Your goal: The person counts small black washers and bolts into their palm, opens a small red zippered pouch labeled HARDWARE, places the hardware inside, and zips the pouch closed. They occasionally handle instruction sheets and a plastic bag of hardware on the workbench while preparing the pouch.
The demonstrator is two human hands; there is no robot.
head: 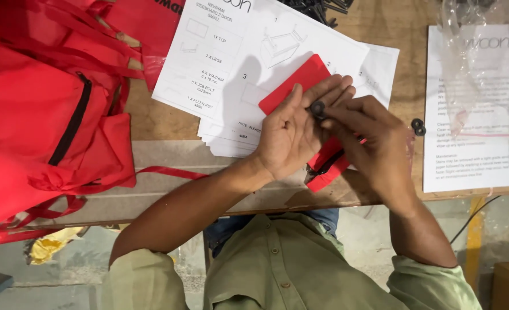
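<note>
My left hand [292, 129] is held palm up over the wooden bench, fingers apart. A small black washer [317, 107] rests at the base of its fingers. My right hand [375, 140] pinches that washer with its fingertips. Under both hands lies a flat red pouch [297, 83] with a black zip, partly hidden by them. Two more black washers [418, 126] lie on the bench just right of my right hand.
Stacked white instruction sheets [226, 51] lie beneath the pouch. A pile of red fabric bags [48, 115] fills the left. Another printed sheet [472, 115] under clear plastic wrap [467, 63] lies at right. Black screws [317, 8] are at the top edge. The bench edge [220, 206] runs near my body.
</note>
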